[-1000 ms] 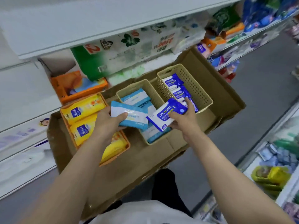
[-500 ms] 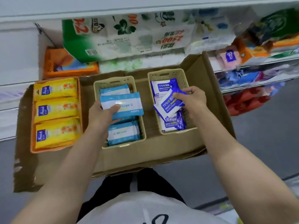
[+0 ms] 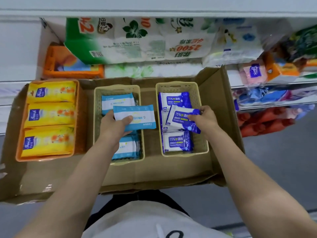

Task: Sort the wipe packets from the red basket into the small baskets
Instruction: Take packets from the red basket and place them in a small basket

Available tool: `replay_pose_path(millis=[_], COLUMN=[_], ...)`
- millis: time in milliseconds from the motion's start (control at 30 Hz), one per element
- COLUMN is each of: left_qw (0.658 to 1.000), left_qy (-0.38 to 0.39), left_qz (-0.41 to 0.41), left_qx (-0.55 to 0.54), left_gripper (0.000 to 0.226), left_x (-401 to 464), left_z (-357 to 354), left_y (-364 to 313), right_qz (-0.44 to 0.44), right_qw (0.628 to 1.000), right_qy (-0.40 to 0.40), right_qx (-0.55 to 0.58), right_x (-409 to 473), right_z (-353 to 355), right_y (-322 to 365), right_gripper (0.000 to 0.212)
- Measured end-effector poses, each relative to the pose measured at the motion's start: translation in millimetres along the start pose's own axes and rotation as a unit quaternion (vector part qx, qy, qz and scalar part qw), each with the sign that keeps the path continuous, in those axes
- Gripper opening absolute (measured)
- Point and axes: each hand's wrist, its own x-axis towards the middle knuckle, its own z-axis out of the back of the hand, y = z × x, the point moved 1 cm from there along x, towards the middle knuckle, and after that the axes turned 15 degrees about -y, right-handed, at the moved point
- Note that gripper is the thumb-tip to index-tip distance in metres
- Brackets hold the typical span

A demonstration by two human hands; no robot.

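Observation:
Three small baskets stand in a cardboard tray (image 3: 154,170). My left hand (image 3: 113,126) grips a light-blue wipe packet (image 3: 137,117) over the middle beige basket (image 3: 97,121), which holds more light-blue packets. My right hand (image 3: 205,120) pinches a dark-blue alcohol wipe packet (image 3: 181,119) over the right beige basket (image 3: 201,138), which holds more of the same. An orange basket (image 3: 80,117) at the left holds three yellow packets (image 3: 49,115). No red basket is in view.
Behind the tray, a store shelf carries a big green-and-white tissue pack (image 3: 137,40) and an orange pack (image 3: 68,64). Shelves at the right hold more packaged goods (image 3: 267,121). Grey floor lies to the right of the tray.
The view has swung to look straight down on the tray. Both hands have moved over their baskets, the right-hand packet lowering toward the pile in the right basket.

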Motion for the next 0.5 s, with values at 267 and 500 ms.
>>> replay_pose_path(millis=[267,500], left_qw=[1.000,0.999], left_qy=[-0.007,0.001], left_qz=[-0.002,-0.012], left_qx=[0.025,0.042], left_gripper=[0.031,0.029], left_x=[5,9], left_z=[-15,-23], left_y=[-1,-4], right_qz=[0.055,0.219], right_qw=[0.962,0.908], right_qy=[0.189,0.132], right_qx=[-0.189,-0.333], right_x=[5,11], right_z=[-30,-29], right_y=[-22,-52], right_gripper=[0.035,0.038])
